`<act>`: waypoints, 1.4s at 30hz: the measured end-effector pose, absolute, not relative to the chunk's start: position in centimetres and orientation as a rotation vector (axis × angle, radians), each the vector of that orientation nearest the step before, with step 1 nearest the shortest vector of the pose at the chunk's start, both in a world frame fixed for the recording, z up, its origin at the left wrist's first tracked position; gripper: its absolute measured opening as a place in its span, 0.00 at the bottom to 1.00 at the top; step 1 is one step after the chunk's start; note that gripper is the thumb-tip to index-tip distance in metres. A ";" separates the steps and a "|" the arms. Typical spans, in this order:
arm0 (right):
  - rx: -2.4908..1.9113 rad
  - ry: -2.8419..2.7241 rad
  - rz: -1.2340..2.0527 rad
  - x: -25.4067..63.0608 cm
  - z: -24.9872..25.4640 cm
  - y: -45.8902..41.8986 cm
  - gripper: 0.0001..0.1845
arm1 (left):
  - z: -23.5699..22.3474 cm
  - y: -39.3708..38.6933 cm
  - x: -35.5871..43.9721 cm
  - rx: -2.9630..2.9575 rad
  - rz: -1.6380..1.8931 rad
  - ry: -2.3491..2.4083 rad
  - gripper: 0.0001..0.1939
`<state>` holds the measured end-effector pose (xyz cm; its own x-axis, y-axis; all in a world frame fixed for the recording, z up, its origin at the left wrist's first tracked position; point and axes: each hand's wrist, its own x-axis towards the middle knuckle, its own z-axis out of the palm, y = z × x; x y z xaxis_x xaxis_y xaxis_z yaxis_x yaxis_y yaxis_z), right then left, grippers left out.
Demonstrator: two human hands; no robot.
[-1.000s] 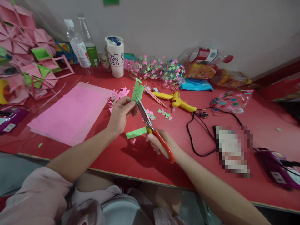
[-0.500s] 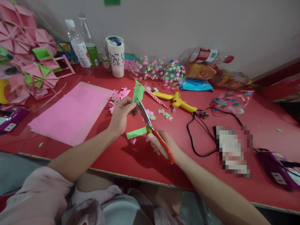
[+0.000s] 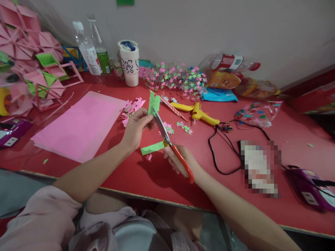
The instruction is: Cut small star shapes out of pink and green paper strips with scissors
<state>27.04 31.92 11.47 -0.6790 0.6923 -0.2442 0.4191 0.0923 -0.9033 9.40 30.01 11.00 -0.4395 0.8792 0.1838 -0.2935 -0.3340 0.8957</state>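
Pinched between the thumb and fingers of my left hand (image 3: 139, 126) is a small piece of green paper (image 3: 154, 103) with lines drawn on it. My right hand (image 3: 180, 158) grips orange-handled scissors (image 3: 184, 164), whose blades point up and left and meet the paper's lower right edge. A green paper strip (image 3: 151, 149) lies on the table below the blades. Small pink and green paper stars (image 3: 184, 127) lie just beyond the scissors. Behind my left hand is a heap of pink paper cut-outs (image 3: 133, 106).
Pink paper sheets (image 3: 81, 125) lie left on the red table (image 3: 125, 174). A yellow glue gun (image 3: 205, 116) with a black cord, a yellow cutter (image 3: 182, 106) and a pixelated item (image 3: 259, 169) lie right. A white tumbler (image 3: 129, 64) and bottles (image 3: 90, 52) stand at the back.
The green paper in my left hand has shifted and turned very slightly to the left. Both hands and the scissors otherwise stay almost where they were.
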 end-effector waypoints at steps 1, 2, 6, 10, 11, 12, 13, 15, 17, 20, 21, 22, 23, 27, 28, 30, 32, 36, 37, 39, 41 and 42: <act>-1.112 -2.129 1.616 27.0 11.5 31.9 0.26 | 11.0 30.0 9.4 0.882 1.872 1.053 0.08; -1.111 -2.129 1.611 27.0 11.5 31.9 0.27 | 11.0 30.1 9.4 0.880 1.875 1.047 0.08; -1.117 -2.127 1.592 27.1 11.5 32.0 0.27 | 10.9 30.2 9.4 0.878 1.879 1.036 0.07; -1.132 -2.127 1.591 27.1 11.5 32.1 0.28 | 10.9 30.2 9.3 0.873 1.884 1.025 0.07; -1.135 -2.127 1.591 27.0 11.5 32.1 0.29 | 10.9 30.2 9.3 0.873 1.884 1.024 0.07; -1.136 -2.125 1.591 27.0 11.5 32.1 0.29 | 11.0 30.2 9.3 0.874 1.884 1.024 0.07; -1.135 -2.122 1.592 27.0 11.5 32.1 0.29 | 11.0 30.2 9.3 0.875 1.884 1.025 0.07; -1.128 -2.117 1.602 27.0 11.5 32.2 0.29 | 11.1 30.1 9.3 0.876 1.881 1.031 0.07; -1.130 -2.115 1.604 27.1 11.5 32.3 0.29 | 11.2 30.1 9.3 0.875 1.880 1.041 0.07; -1.145 -2.115 1.592 27.2 11.5 32.4 0.29 | 11.2 30.2 9.3 0.880 1.879 1.052 0.07; -1.147 -2.114 1.590 27.2 11.5 32.4 0.28 | 11.1 30.2 9.2 0.883 1.879 1.052 0.07; -1.148 -2.113 1.593 27.2 11.6 32.4 0.28 | 11.1 30.2 9.2 0.887 1.879 1.052 0.07; -1.150 -2.111 1.598 27.2 11.6 32.4 0.28 | 11.0 30.2 9.1 0.892 1.879 1.053 0.07; -1.183 -2.080 1.651 27.2 11.9 32.4 0.26 | 10.9 30.3 8.8 0.901 1.886 1.079 0.06; -1.196 -2.070 1.666 27.1 11.9 32.4 0.26 | 10.9 30.3 8.6 0.894 1.890 1.090 0.06; -1.217 -2.059 1.691 27.1 12.0 32.5 0.24 | 11.0 30.4 8.3 0.866 1.908 1.110 0.06; -1.225 -2.060 1.716 27.1 12.0 32.7 0.23 | 11.1 30.6 8.0 0.833 1.932 1.123 0.06; -1.210 -2.051 1.778 27.1 11.7 32.9 0.21 | 11.1 30.8 7.5 0.793 1.973 1.108 0.08; -1.198 -2.040 1.786 27.1 11.6 32.9 0.21 | 11.0 30.9 7.5 0.794 1.959 1.097 0.08; -1.174 -2.019 1.781 27.0 11.4 32.8 0.21 | 10.9 30.9 7.7 0.811 1.901 1.072 0.08; -1.172 -2.010 1.759 27.0 11.3 32.7 0.21 | 10.8 30.8 7.9 0.826 1.856 1.056 0.08; -1.179 -2.012 1.749 27.0 11.3 32.6 0.22 | 10.9 30.7 8.0 0.826 1.855 1.056 0.07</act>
<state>27.02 32.63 11.29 -0.6515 0.6857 -0.3245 0.4169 -0.0338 -0.9083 8.03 30.73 10.86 -0.4418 0.8866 0.1370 -0.3348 -0.3047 0.8917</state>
